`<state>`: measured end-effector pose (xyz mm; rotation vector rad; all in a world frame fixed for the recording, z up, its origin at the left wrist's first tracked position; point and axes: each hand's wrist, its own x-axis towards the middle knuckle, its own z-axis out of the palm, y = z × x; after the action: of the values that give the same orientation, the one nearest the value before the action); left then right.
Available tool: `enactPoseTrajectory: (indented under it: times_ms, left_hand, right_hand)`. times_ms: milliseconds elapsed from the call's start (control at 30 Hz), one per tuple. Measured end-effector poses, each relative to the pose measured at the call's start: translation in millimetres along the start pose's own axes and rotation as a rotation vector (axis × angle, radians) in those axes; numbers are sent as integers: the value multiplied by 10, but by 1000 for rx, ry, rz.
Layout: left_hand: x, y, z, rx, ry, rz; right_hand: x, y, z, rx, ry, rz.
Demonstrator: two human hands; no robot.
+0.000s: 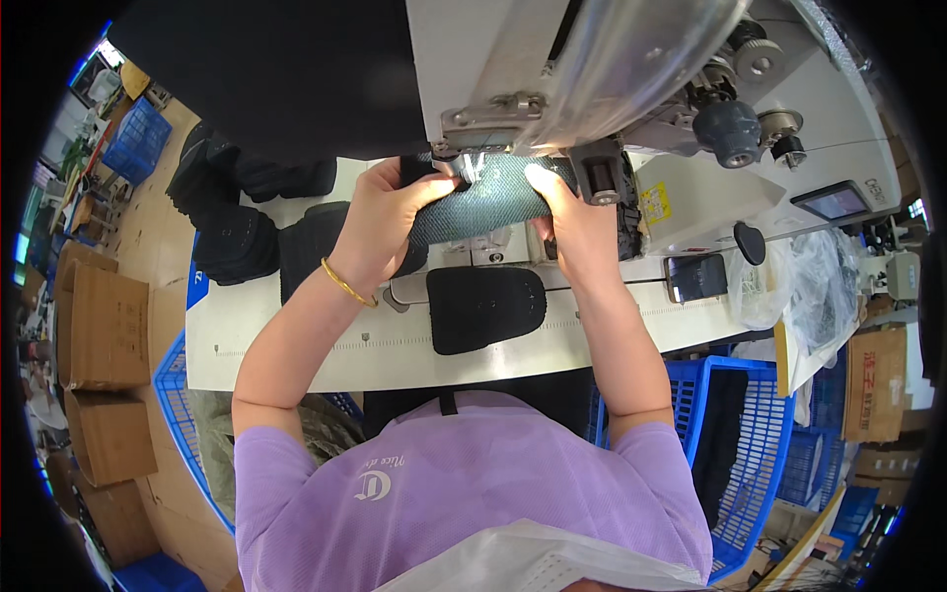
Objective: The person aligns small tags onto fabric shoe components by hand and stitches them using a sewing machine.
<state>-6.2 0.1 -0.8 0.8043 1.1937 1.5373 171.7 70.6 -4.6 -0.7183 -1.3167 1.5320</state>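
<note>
A dark grey-green mesh fabric piece lies under the lit needle area of a sewing machine. My left hand grips its left end, thumb on top near the presser foot. At the right end my right hand pinches the same piece, thumb pressed on the surface and fingers mostly hidden behind it. One black padded piece with a rounded end rests flat on the white table, between my forearms. Left of my left hand are stacks of similar black pieces.
A phone and clear plastic bags sit at the table's right. Blue plastic baskets stand below the table edge on both sides. Cardboard boxes line the floor at the left. Machine knobs jut out at upper right.
</note>
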Motion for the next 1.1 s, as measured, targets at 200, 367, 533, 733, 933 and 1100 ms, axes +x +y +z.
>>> enactPoseTrajectory:
  times_ms: [200, 367, 533, 733, 933, 1100]
  left_hand:
    - [-84, 23, -59, -362, -25, 21]
    - [-40, 6, -78, -262, -83, -27]
    - [-52, 24, 34, -72, -51, -59]
    - [-495, -53, 37, -230, -170, -181]
    - [-452, -62, 75, -162, -141, -159]
    - [-433, 0, 95, -156, -115, -211]
  right_hand:
    - [-11, -9, -2, 72, 17, -1]
    - [10, -34, -12, 23, 8, -4]
    - [-13, -82, 25, -50, 0, -33]
    - [-421, -72, -28, -187, 1, 120]
    - [-503, 2, 28, -74, -12, 38]
    - [-529, 12, 51, -39, -25, 20]
